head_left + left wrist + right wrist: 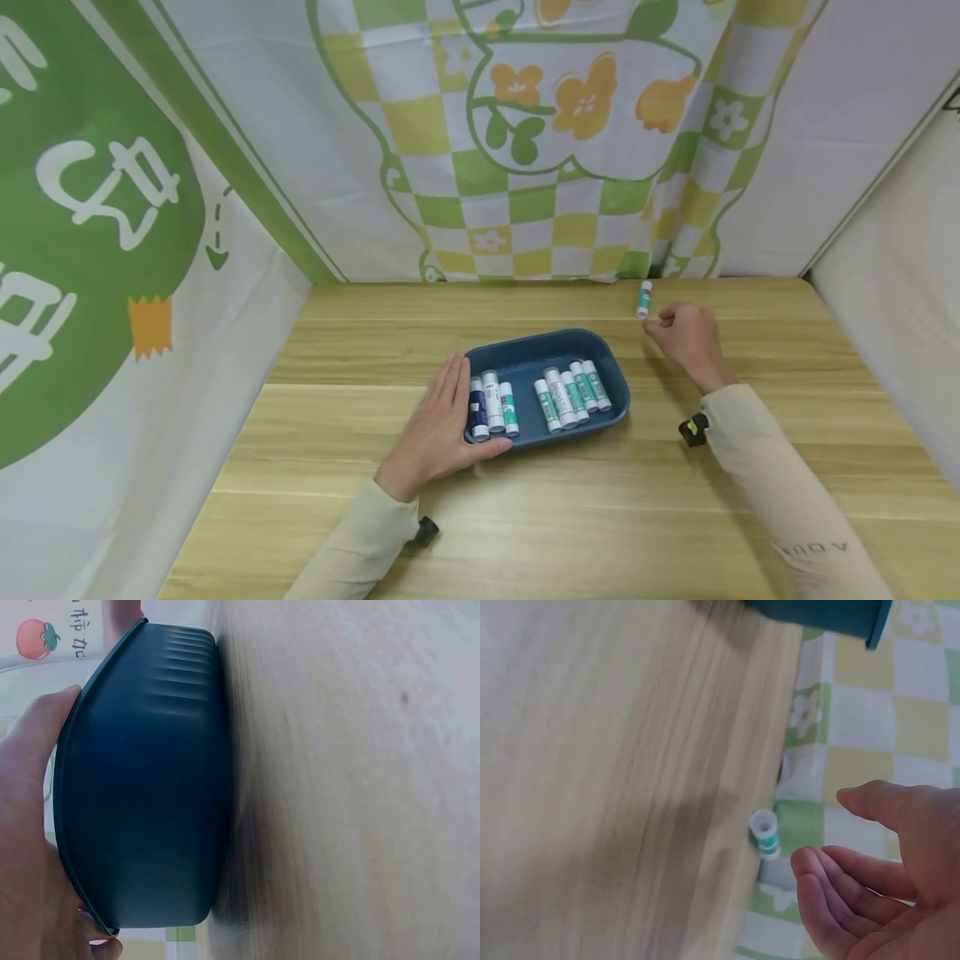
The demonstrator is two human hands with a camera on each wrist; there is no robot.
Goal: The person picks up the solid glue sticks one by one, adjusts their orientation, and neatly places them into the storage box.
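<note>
A dark blue plastic tray [525, 354] sits on the wooden table. My left hand [438, 421] rests on its left end, fingers mostly straight along the rim and thumb along the front edge. Inside, at the left, lie a navy glue stick [478, 410], a white one [492, 402] and a green-and-white one [509, 408]. Several more glue sticks [581, 392] lie side by side in the right half. A single green-and-white glue stick [644, 299] is lying at the table's back. My right hand [688, 337] is just beside it, thumb and fingertips apart, holding nothing.
Behind the table hangs a checked curtain [517, 208] that reaches its back edge. A green-and-white printed sheet [97, 250] stands along the left side. The wooden tabletop [337, 417] extends around the tray.
</note>
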